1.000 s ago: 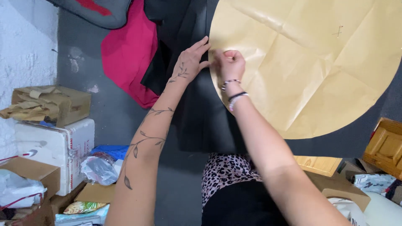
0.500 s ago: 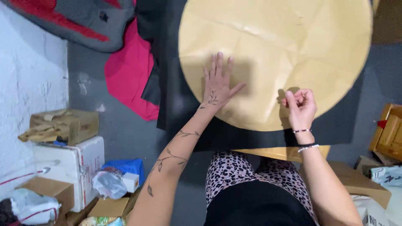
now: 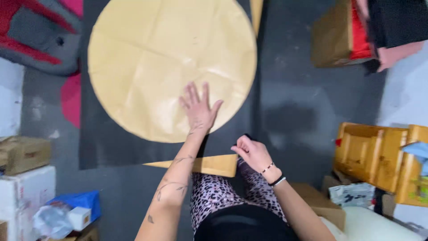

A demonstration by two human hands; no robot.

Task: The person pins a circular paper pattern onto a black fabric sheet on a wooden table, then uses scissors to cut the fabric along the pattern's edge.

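A large round tan paper pattern (image 3: 165,62) lies on a sheet of black fabric (image 3: 111,147) spread on the floor. My left hand (image 3: 198,109) presses flat on the lower right part of the paper circle, fingers spread. My right hand (image 3: 252,151) is at the black fabric's lower right corner, fingers pinched together on its edge. A tan board (image 3: 214,164) pokes out from under the fabric, just above my patterned knees.
Wooden crates (image 3: 379,156) stand at the right, a cardboard box (image 3: 334,35) at the upper right. Cardboard boxes (image 3: 22,154), a white box (image 3: 24,198) and a blue bag (image 3: 82,201) crowd the left. Pink cloth (image 3: 71,105) and a grey-red bag (image 3: 35,35) lie upper left.
The view has swung right. My left hand slid from the paper's left edge to its lower right part and lies flat. My right hand dropped from the paper to the fabric's lower right corner.
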